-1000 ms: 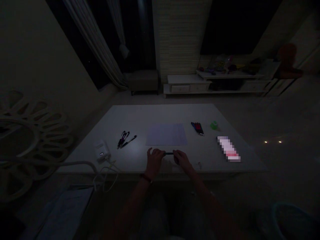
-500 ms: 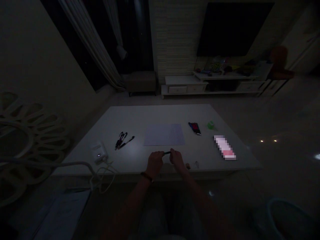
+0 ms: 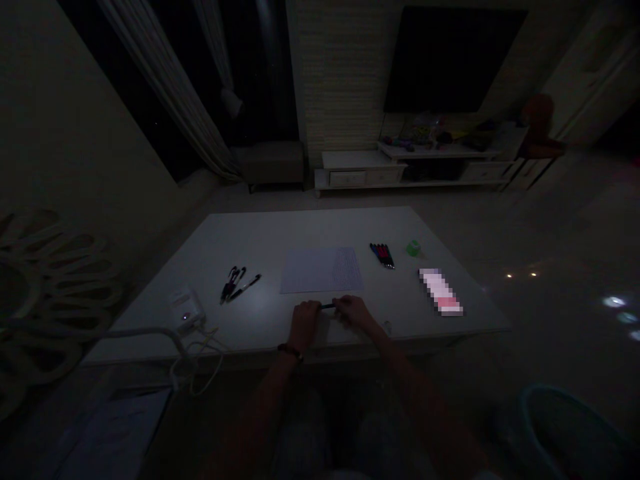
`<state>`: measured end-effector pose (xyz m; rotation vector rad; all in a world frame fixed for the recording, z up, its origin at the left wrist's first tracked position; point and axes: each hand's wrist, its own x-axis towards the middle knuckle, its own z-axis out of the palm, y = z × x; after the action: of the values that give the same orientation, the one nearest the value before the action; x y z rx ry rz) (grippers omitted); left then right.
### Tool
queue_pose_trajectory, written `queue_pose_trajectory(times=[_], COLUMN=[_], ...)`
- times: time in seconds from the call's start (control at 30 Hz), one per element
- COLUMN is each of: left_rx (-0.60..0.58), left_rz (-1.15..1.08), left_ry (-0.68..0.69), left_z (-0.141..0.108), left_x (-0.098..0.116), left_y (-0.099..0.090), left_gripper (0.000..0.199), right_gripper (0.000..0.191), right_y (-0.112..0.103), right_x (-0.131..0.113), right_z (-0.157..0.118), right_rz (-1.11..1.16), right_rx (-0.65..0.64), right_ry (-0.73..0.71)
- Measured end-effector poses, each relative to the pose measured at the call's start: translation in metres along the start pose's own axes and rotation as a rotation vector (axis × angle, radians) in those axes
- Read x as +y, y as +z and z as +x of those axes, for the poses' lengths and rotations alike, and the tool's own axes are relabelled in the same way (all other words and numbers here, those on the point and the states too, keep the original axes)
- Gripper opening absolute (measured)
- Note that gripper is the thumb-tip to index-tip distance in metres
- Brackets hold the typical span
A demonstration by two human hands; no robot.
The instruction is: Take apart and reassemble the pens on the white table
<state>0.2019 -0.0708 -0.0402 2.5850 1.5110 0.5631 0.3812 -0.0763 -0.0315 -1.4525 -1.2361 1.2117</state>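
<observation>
A dark pen [image 3: 327, 306] lies level between my two hands, just over the near edge of the white table [image 3: 240, 233]. My left hand [image 3: 304, 321] is closed round its left end, and my right hand [image 3: 353, 312] grips its right end. Beyond them is a sheet of paper [image 3: 320, 270] with writing on its right part. Several dark pens [image 3: 231, 285] lie loosely to the left, one [image 3: 245, 287] a little apart. On the right, several pens [image 3: 383, 255] lie side by side in a row.
A lit phone [image 3: 440, 291] and a small green object [image 3: 413, 249] are on the table's right side. At the left stand a white box-like device [image 3: 186, 308] and its cables [image 3: 207, 347]. A round bin [image 3: 540, 420] is on the floor at the lower right.
The view has turned slightly, so the table appears shifted left. My right hand's fingers have changed position on the pen; my left hand still holds its other end.
</observation>
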Motion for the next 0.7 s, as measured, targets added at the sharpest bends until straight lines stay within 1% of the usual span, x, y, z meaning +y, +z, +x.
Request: queue_pose_trajectory(times=[0.13, 0.23, 0.33, 0.4, 0.53, 0.63, 0.7], left_rx=[0.011, 0.001, -0.01, 0.001, 0.013, -0.001, -0.011], left_rz=[0.025, 0.047, 0.075, 0.089, 0.097, 0.092, 0.094], left_ry=[-0.008, 0.011, 0.017, 0.02, 0.037, 0.044, 0.039], left_z=[0.001, 0.001, 0.0, 0.0, 0.0, -0.001, 0.0], left_x=[0.007, 0.008, 0.009, 0.009, 0.009, 0.01, 0.011], left_y=[0.001, 0.002, 0.003, 0.004, 0.005, 0.003, 0.002], left_gripper=[0.02, 0.023, 0.025, 0.024, 0.022, 0.023, 0.023], right_gripper=[0.029, 0.033, 0.031, 0.033, 0.032, 0.033, 0.033], right_y=[-0.004, -0.007, -0.01, -0.011, -0.012, -0.011, -0.01], right_x=[0.003, 0.004, 0.006, 0.006, 0.006, 0.005, 0.005], right_z=[0.006, 0.007, 0.008, 0.008, 0.01, 0.011, 0.011], right_rz=[-0.004, -0.013, 0.0, 0.001, -0.024, -0.006, 0.006], right_rx=[-0.01, -0.04, -0.069, -0.097, -0.106, -0.134, -0.126], right_ry=[-0.037, 0.002, -0.016, 0.003, -0.016, -0.003, -0.015])
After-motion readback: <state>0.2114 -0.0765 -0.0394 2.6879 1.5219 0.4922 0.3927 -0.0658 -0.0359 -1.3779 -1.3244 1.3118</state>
